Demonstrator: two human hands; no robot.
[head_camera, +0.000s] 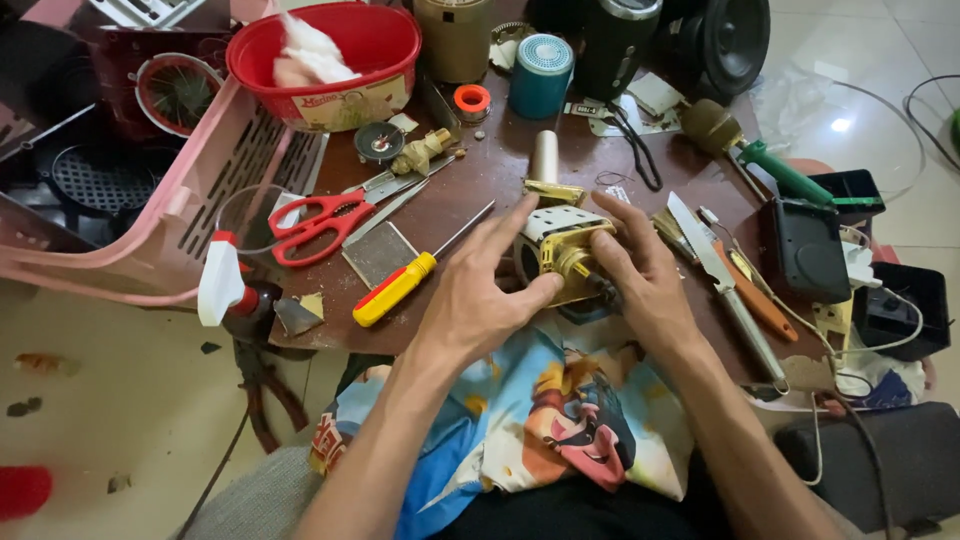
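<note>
L hand (478, 290) + R hand (640, 270) both gripping small motor (560, 250) | motor btwn palms, at table (460, 190) edge

Single head view, steep downward, close over cluttered low table (470, 190) and lap.

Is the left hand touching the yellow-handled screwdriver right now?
Apart. The head view shows bare table between the left hand and the screwdriver; the hand rests on the small motor part instead.
</note>
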